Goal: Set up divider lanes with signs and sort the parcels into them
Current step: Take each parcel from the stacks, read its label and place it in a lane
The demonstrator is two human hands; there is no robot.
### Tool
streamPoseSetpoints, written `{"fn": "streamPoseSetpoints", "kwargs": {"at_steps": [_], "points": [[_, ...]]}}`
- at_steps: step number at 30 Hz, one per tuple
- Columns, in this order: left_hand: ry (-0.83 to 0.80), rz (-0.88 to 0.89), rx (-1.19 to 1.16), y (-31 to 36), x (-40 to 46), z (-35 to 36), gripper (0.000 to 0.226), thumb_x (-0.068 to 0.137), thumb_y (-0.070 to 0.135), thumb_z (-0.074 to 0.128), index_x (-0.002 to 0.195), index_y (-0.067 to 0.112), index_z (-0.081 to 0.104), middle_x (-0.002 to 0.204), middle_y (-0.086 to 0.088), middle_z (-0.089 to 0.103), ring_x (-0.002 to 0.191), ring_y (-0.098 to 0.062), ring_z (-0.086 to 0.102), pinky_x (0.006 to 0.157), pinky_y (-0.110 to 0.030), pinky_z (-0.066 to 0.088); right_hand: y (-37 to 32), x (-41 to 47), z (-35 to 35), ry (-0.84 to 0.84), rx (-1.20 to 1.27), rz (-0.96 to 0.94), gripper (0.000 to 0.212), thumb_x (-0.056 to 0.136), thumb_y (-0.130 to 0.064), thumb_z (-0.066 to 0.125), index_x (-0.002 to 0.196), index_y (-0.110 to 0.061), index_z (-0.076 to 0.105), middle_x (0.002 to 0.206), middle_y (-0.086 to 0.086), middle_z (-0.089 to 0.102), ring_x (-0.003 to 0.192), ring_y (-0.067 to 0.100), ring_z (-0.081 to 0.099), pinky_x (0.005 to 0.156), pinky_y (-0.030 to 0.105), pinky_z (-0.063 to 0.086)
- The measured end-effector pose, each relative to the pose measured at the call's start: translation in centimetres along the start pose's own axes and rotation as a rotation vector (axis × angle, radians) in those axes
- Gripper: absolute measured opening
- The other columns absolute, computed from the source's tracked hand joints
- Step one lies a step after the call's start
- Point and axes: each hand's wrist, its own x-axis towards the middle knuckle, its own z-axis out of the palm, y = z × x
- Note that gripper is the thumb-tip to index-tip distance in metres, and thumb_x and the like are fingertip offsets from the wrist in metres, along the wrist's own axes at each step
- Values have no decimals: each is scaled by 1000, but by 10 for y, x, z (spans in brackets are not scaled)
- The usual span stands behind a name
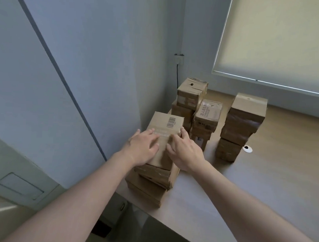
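Observation:
Several stacks of brown cardboard parcels stand on a wooden table (pixel 261 178). The nearest stack (pixel 149 182) sits at the table's left edge, and its top parcel (pixel 165 124) carries a barcode label. My left hand (pixel 141 149) lies flat on that top parcel with fingers spread. My right hand (pixel 184 150) touches the parcel's right side with relaxed fingers. Behind stand a tall stack (pixel 191 96) in the corner, a middle stack (pixel 205 120) and a right stack (pixel 240 125). No dividers or signs are in view.
A grey wall closes off the left side and a window blind (pixel 275 38) hangs at the back right. A cable (pixel 177 74) runs down the wall corner. A round cable hole (pixel 247 149) lies in the table beside the right stack.

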Motion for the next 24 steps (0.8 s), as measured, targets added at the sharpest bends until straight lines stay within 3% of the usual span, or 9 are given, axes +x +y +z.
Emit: {"fn": "streamPoseSetpoints", "kwargs": {"at_steps": [5,10,15,17,20,22,24], "points": [[-9,36,-25,-10,17,7,47,105,43,44,151,34,48,167,4,31,150,-26,34,128,-42,15,2,5,11,3,49,42,47,102,-55,37,144,-35,36,165,9,21,123,37,57,90,47,55],[19,74,-167,-17,23,5,45,101,34,57,146,31,55,163,8,34,146,-19,39,118,-40,36,-2,11,18,5,154,95,50,101,-54,38,147,-38,28,145,8,46,117,31,60,90,49,57],[87,56,-341,-29,35,2,37,93,28,68,130,29,67,156,6,39,140,-18,43,113,-32,37,-14,20,20,25,427,203,50,99,-41,53,146,-34,35,138,5,56,115,23,61,95,46,57],[118,28,-442,-26,38,-4,44,92,27,70,135,28,62,153,3,38,136,-18,46,105,-25,34,-19,18,19,67,515,241,50,99,-32,58,145,-30,39,139,3,58,116,19,60,97,39,57],[204,-76,-630,-19,41,-17,61,93,39,66,149,28,45,141,-2,40,119,-16,49,106,-28,36,-25,17,6,194,638,270,65,92,-18,70,146,-32,39,137,-6,59,118,11,58,96,25,53],[259,-177,-841,-16,45,-29,72,86,59,55,150,26,43,140,-5,46,122,-21,51,114,-43,39,-30,18,-7,347,635,259,85,81,-12,76,147,-45,34,131,-8,62,120,11,60,102,35,53],[266,-235,-1127,-13,50,-40,82,77,72,44,142,24,53,138,-5,57,125,-24,57,112,-51,43,-33,17,-19,473,649,207,101,74,-5,74,149,-54,28,124,-7,63,115,12,62,100,39,54]]}}
